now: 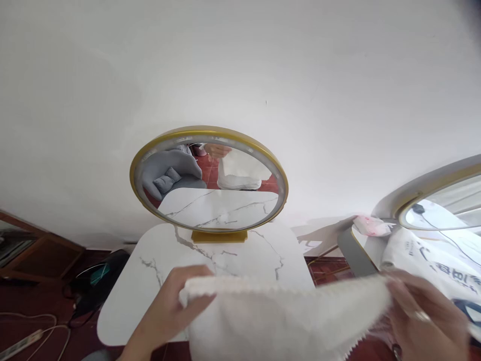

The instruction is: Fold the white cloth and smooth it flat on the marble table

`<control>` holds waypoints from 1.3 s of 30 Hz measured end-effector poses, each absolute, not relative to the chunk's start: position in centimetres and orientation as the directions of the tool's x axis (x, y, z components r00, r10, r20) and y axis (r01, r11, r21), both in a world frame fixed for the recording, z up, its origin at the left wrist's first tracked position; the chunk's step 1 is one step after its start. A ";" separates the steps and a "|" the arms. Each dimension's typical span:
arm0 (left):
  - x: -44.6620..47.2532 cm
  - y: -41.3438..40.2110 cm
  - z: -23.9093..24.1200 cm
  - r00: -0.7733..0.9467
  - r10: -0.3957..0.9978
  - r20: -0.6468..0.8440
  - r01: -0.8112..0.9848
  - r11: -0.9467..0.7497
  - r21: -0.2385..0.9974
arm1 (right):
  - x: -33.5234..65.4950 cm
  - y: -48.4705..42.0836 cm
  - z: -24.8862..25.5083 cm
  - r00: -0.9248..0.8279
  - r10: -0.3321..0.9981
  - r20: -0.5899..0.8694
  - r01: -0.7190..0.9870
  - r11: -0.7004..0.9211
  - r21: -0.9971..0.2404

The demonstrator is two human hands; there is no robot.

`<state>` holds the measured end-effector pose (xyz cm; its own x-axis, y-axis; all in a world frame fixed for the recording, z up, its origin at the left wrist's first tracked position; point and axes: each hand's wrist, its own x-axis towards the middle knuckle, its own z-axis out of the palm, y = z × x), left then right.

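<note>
A white cloth (285, 321) with a zigzag-cut edge hangs stretched between my two hands, blurred by motion. My left hand (175, 303) pinches its upper left corner between thumb and fingers. At the other end, my right hand (428, 316), with a ring on one finger, grips the upper right corner. Behind the cloth stands a white marble-patterned tabletop (128, 296), partly covered by it. On this top, against the wall, an oval-looking mirror (203, 209) with a gold frame rests on a gold base (220, 236). A hand and the white cloth show in its reflection.
To the right, a second gold-framed mirror (443, 188) stands behind a pink-and-white packet (372, 225) and a white printed bag (417, 255). At lower left are a black bag (101, 278), a power strip (22, 346) with cable, and a wooden cabinet (41, 250).
</note>
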<state>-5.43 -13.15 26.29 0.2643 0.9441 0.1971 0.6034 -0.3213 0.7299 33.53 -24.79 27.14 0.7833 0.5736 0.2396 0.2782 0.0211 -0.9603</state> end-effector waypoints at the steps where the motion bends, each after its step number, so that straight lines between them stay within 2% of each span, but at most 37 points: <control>1: -4.0 -11.5 26.0 0.259 0.956 0.137 0.613 -0.272 0.742 | 33.9 -22.6 26.5 0.816 0.549 0.179 0.213 0.001 -0.977; 3: -1.1 -8.3 24.6 0.275 0.961 0.036 0.643 -0.211 0.736 | 34.4 -18.1 24.5 0.787 0.603 0.126 0.224 -0.089 -0.970; 4: 0.2 -7.1 23.4 0.263 0.964 0.048 0.652 -0.214 0.727 | 34.5 -16.0 23.2 0.768 0.624 0.147 0.260 -0.092 -0.961; 7: 2.8 -5.3 17.9 0.135 0.951 0.279 0.677 -0.294 0.675 | 33.9 -12.2 18.3 0.774 0.564 0.288 0.392 -0.069 -0.918; 9: 3.5 -5.9 13.2 0.143 0.932 0.334 0.699 -0.334 0.632 | 32.5 -12.0 14.6 0.722 0.582 0.375 0.493 -0.051 -0.869; 11: 3.7 -7.3 8.3 0.211 0.939 0.273 0.706 -0.339 0.621 | 30.6 -13.4 10.9 0.625 0.651 0.431 0.606 -0.056 -0.793; 14: 4.1 -8.9 2.6 0.298 0.941 0.162 0.733 -0.334 0.593 | 27.8 -16.0 5.5 0.414 0.827 0.380 0.689 -0.012 -0.724; 17: 5.1 -8.3 -0.5 0.350 0.920 0.178 0.747 -0.388 0.540 | 26.2 -16.8 1.1 0.334 0.877 0.346 0.727 -0.006 -0.687; 22: 7.0 -4.6 -1.7 0.461 0.844 0.272 0.730 -0.536 0.424 | 26.8 -14.1 -3.0 0.363 0.850 0.382 0.841 -0.122 -0.527; 27: 8.1 -3.1 -2.1 0.469 0.813 0.344 0.760 -0.570 0.312 | 28.3 -12.4 -4.3 0.275 0.891 0.361 0.943 -0.175 -0.284; 29: 8.7 -2.9 -2.3 0.464 0.811 0.355 0.776 -0.566 0.278 | 28.8 -12.3 -4.3 0.252 0.901 0.354 0.957 -0.178 -0.230; 34: 10.9 -1.9 -1.9 0.421 0.850 0.317 0.827 -0.504 0.251 | 29.8 -10.7 -3.7 0.251 0.915 0.317 0.963 -0.203 -0.176; 39: 14.0 0.3 -1.3 0.368 0.909 0.193 0.878 -0.409 0.249 | 29.9 -7.6 -3.0 0.218 0.954 0.206 0.975 -0.206 -0.078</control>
<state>13.96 0.27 -1.34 0.3685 0.9093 0.1934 0.8779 -0.4088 0.2492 29.86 -7.61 -3.00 0.2183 0.9539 0.2060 0.9754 -0.2064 -0.0777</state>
